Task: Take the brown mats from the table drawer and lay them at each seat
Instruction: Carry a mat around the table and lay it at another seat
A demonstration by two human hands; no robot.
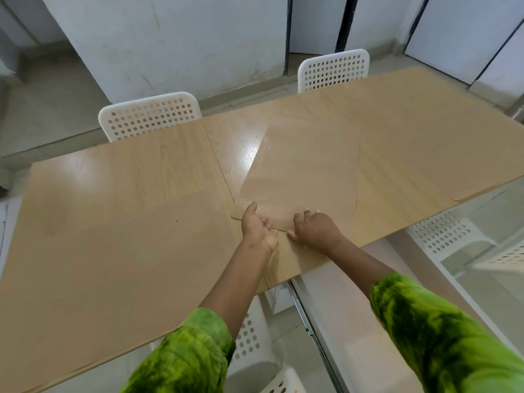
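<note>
A brown mat [300, 177] with a dotted texture lies skewed across the middle of the light wooden table [136, 163]. My left hand [258, 228] grips its near left corner, thumb on top. My right hand [314, 231] presses curled fingers on the mat's near edge, right beside the left hand. A second brown mat [119, 256] lies flat on the near left part of the table. A third brown mat [425, 154] covers the right part, with its rounded corner at the near edge.
White perforated chairs stand at the far side [147, 114] [334, 69], at the near right [442, 234] and under me [252, 344]. A metal slide rail [300, 307] runs out below the table's near edge. Grey walls and floor lie beyond.
</note>
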